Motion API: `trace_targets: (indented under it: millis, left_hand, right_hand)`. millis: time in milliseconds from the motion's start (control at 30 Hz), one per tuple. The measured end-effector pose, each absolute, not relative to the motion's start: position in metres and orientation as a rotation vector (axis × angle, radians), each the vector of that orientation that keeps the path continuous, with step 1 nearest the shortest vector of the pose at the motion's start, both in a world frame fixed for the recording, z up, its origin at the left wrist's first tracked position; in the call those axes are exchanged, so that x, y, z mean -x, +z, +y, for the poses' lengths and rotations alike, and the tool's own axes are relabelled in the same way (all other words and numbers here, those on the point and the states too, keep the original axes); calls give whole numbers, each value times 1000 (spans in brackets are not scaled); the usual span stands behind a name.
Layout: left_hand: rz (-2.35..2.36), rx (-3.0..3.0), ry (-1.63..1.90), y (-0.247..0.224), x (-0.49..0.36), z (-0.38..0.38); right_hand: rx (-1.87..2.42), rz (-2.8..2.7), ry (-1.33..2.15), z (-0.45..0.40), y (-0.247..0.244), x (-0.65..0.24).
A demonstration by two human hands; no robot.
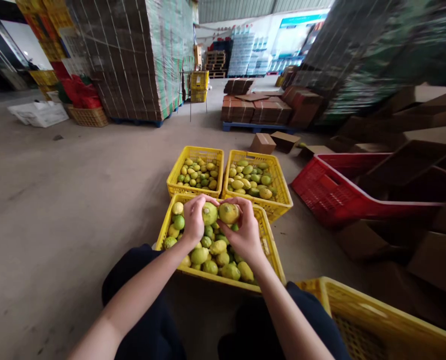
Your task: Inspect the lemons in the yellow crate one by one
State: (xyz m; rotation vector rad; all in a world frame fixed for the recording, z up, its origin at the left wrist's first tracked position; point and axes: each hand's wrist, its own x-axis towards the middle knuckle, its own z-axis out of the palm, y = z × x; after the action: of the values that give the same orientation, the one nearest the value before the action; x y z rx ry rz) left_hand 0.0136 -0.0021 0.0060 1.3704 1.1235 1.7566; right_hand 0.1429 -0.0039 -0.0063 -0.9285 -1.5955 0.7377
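My left hand [194, 220] is wrapped round a greenish-yellow lemon [209, 214]. Right beside it, my right hand [247, 231] grips a yellower lemon [229, 213]. The two fruits are side by side, close together, above the front yellow crate [223, 283], whose rim is nearest my knees. Inside that crate lie loose green and yellow lemons [199, 255], partly hidden by my hands and forearms.
Behind stand two more yellow crates of lemons, a left one [173, 185] and a right one [281, 192]. To the right are a red crate [313, 200] and cardboard boxes [263, 143]. Another yellow crate [369, 305] is at lower right. Wrapped pallet stacks [121, 60] rise behind.
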Motion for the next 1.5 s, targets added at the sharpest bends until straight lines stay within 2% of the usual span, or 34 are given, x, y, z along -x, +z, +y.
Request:
trace_targets:
  millis: [167, 300, 467, 567, 767, 933, 1500]
  left_hand:
    - [1126, -1321, 1727, 4, -13, -1]
    - [1093, -1022, 1666, 3, -14, 6]
    - [881, -156, 1332, 3, -7, 20]
    - [819, 107, 1252, 2, -1, 22]
    - [762, 107, 1325, 7, 5, 20]
    - [759, 144, 1249, 9, 5, 19]
    - [812, 146, 1170, -5, -10, 14]
  right_hand:
    - [940, -1674, 650, -6, -9, -142]
    - [964, -1742, 628, -6, -4, -144]
    - [1069, -1418, 1186, -1, -3, -139]
    - [1110, -1127, 1456, 3, -5, -134]
    - [1117, -698, 1741, 12, -4, -132]
    - [1082, -526, 1901, 14, 0, -136]
    - [1118, -269, 1915, 17, -9, -134]
